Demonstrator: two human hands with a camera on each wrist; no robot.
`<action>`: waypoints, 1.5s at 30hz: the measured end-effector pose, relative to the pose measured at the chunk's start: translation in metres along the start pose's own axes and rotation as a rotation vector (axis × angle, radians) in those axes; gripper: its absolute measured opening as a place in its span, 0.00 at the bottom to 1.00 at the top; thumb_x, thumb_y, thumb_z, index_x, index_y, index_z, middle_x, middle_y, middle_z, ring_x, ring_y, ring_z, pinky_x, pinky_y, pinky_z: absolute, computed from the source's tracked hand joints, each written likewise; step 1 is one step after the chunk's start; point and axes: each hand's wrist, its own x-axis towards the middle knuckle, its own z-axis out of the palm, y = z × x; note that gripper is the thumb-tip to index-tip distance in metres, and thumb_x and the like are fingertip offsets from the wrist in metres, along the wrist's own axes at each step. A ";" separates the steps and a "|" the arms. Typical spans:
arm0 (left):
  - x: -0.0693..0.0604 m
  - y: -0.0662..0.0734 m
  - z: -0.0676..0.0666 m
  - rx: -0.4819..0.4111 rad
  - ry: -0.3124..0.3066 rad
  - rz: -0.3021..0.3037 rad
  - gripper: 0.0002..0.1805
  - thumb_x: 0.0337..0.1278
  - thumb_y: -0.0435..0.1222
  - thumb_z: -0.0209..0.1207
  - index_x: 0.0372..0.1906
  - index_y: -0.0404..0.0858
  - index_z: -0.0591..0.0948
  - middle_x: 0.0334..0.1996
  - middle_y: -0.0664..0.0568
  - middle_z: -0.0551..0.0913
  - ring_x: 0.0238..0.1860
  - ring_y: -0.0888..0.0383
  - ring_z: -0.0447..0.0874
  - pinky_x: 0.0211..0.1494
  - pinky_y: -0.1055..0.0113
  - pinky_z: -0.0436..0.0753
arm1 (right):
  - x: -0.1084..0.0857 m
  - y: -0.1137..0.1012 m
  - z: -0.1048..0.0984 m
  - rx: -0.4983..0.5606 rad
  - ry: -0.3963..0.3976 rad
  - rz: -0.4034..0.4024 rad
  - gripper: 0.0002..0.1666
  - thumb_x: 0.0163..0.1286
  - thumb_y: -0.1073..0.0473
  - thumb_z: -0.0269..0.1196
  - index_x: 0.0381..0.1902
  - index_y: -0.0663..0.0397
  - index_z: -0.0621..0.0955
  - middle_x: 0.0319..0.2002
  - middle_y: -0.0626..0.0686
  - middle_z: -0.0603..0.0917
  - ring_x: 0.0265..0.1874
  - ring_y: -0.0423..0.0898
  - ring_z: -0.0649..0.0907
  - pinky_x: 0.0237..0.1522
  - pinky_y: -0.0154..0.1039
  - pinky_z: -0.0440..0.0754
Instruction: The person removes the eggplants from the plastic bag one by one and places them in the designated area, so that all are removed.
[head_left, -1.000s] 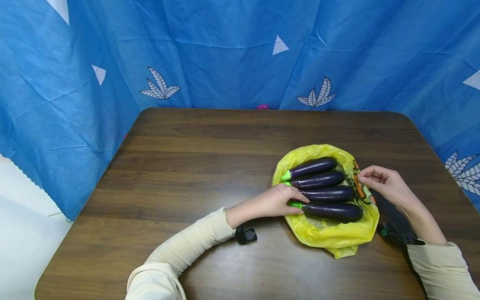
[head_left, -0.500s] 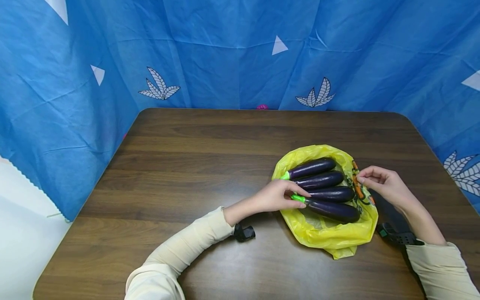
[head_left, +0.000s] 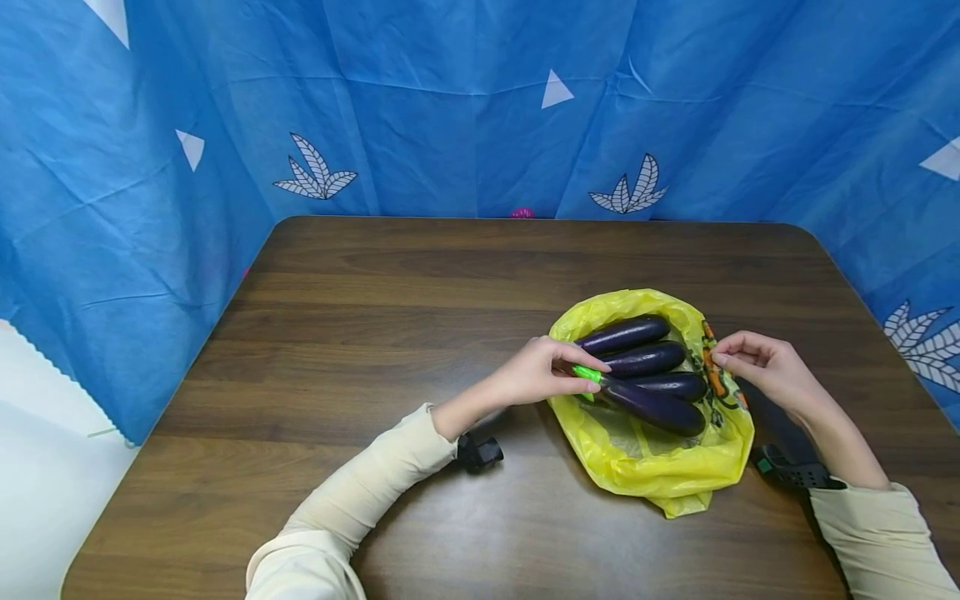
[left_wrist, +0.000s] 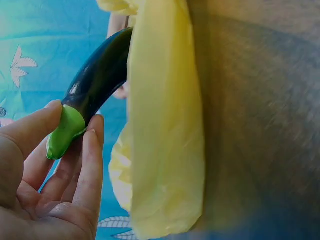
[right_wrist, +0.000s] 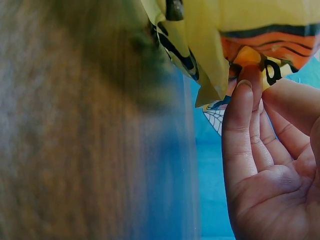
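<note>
At three o'clock on the tabletop [head_left: 420, 333], the left hand [head_left: 542, 368] pinches an eggplant [head_left: 654, 407], its green end [head_left: 587, 372] now swung toward twelve, apparently loosened within the yellow bag [head_left: 675, 473], whose rim [head_left: 720, 387] the right hand [head_left: 772, 372] pinches.

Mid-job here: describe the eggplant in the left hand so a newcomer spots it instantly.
On the brown wooden table, find the open yellow bag, right of centre in the head view. Its lowest eggplant there is the one. Unlike its three neighbours, its bright green cap is pinched by the left hand.
</note>
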 end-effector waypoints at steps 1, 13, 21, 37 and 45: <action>0.000 0.001 -0.002 -0.010 0.002 -0.002 0.14 0.53 0.32 0.65 0.46 0.35 0.84 0.42 0.52 0.84 0.30 0.67 0.79 0.36 0.70 0.79 | 0.000 0.000 0.000 0.001 -0.001 -0.002 0.04 0.68 0.69 0.57 0.39 0.65 0.78 0.31 0.47 0.84 0.28 0.39 0.81 0.33 0.26 0.77; -0.007 0.014 -0.046 -0.143 0.145 -0.042 0.16 0.56 0.29 0.63 0.50 0.30 0.81 0.43 0.50 0.83 0.33 0.59 0.80 0.37 0.67 0.79 | 0.000 0.001 0.001 0.020 -0.003 0.003 0.05 0.68 0.68 0.57 0.39 0.65 0.78 0.32 0.46 0.84 0.30 0.38 0.82 0.33 0.27 0.77; -0.016 0.015 -0.067 -0.213 0.213 -0.096 0.16 0.57 0.28 0.62 0.51 0.31 0.81 0.41 0.48 0.83 0.41 0.43 0.81 0.42 0.58 0.80 | 0.000 0.003 0.002 -0.003 0.008 0.010 0.05 0.68 0.69 0.57 0.40 0.65 0.78 0.32 0.46 0.83 0.29 0.38 0.81 0.32 0.27 0.76; -0.053 -0.001 -0.116 -0.104 0.314 -0.196 0.16 0.58 0.30 0.61 0.51 0.33 0.81 0.43 0.46 0.82 0.33 0.58 0.80 0.35 0.68 0.79 | 0.000 0.002 0.001 -0.016 0.002 -0.002 0.05 0.68 0.68 0.57 0.40 0.66 0.78 0.32 0.46 0.83 0.30 0.38 0.81 0.33 0.26 0.77; -0.072 -0.008 -0.136 -0.130 0.372 -0.247 0.16 0.57 0.31 0.62 0.51 0.32 0.81 0.46 0.46 0.81 0.35 0.54 0.79 0.38 0.64 0.79 | 0.000 0.002 0.001 -0.012 0.004 0.008 0.05 0.68 0.67 0.57 0.40 0.65 0.78 0.32 0.47 0.83 0.29 0.38 0.81 0.33 0.27 0.77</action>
